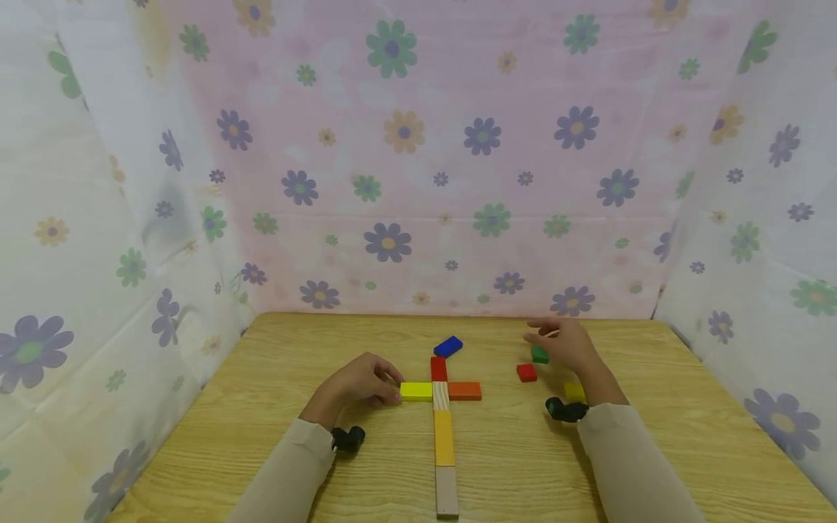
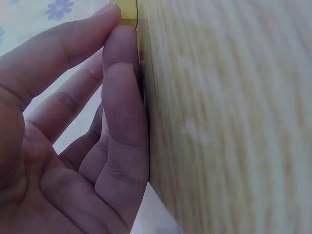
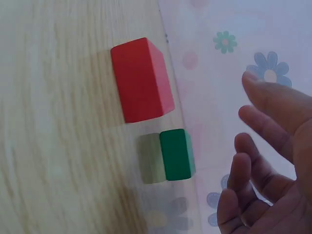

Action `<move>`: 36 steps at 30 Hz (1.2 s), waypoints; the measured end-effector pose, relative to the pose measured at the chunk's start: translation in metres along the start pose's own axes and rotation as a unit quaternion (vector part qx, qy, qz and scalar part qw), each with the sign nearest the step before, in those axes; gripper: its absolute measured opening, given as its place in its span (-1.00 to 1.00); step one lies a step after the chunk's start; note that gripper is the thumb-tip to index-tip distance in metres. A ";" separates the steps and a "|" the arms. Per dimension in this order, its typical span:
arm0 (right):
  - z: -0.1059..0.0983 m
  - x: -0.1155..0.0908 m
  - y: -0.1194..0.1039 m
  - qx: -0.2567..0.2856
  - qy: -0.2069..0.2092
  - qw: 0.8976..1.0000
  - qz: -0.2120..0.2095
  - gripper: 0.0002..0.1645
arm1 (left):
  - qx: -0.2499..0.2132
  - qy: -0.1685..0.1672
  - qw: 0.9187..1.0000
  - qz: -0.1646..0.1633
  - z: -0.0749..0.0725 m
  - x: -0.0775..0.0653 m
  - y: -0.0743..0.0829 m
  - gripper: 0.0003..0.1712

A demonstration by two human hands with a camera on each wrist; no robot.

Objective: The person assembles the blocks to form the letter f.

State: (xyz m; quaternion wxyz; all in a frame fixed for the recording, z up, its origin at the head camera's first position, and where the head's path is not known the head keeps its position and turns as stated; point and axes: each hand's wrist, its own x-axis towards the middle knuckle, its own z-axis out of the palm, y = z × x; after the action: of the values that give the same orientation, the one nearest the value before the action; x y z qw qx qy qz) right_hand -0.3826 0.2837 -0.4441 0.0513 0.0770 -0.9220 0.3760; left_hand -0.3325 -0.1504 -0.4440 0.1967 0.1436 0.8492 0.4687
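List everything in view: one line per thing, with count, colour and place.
Table: 1, wood-grain, under blocks
Cloth: count unclear, pink and white, around
Striped block: 1, pale wood, cross centre
Red block: 1, red, cross's far end
Yellow block: 1, yellow, cross's left
Orange block: 1, orange, cross's right
Amber block: 1, amber, cross's stem
Tan block: 1, tan, stem end
Blue block: 1, blue, past red block
Loose red block: 1, red, right side
Green block: 1, green, right side
Loose yellow block: 1, yellow, right side
Wrist cameras: 2, black, wrists
Sleeves: 2, beige, arms
Left hand: 1, bare, at yellow block's end
Right hand: 1, bare, near green block
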 end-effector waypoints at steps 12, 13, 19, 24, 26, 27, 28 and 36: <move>-0.008 -0.011 0.017 0.042 -0.053 0.997 0.029 -0.25 | 0.000 0.002 1.000 -0.010 -0.001 0.002 -0.001 -0.70; -0.009 -0.012 0.018 0.043 -0.056 0.997 0.034 -0.24 | 0.000 0.002 1.000 -0.009 -0.001 0.002 -0.001 -0.70; -0.010 -0.018 0.018 0.029 -0.081 0.996 0.035 -0.19 | 0.002 0.002 1.000 -0.008 -0.001 0.002 -0.003 -0.68; -0.009 -0.021 0.017 0.027 -0.078 0.996 0.040 -0.23 | 0.004 0.002 1.000 -0.002 0.000 0.001 -0.002 -0.67; -0.008 -0.021 0.018 0.030 -0.075 0.996 0.046 -0.26 | 0.004 0.003 1.000 -0.003 0.000 0.001 -0.001 -0.67; -0.007 -0.020 0.018 0.036 -0.075 0.995 0.054 -0.27 | 0.005 0.003 1.000 -0.004 0.000 0.001 -0.001 -0.67; -0.007 -0.020 0.018 0.045 -0.076 0.994 0.063 -0.29 | 0.005 0.004 1.000 -0.005 0.000 0.001 -0.001 -0.67; -0.004 -0.021 0.018 0.084 -0.073 0.989 0.099 -0.37 | 0.006 0.001 1.000 -0.003 0.000 0.002 -0.004 -0.66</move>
State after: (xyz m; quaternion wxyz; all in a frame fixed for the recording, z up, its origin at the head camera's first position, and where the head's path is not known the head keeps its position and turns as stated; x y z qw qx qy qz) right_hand -0.3652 0.3015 -0.4564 -0.0606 0.0167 -0.8915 0.4486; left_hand -0.3344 -0.1519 -0.4481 0.1964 0.1414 0.8528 0.4628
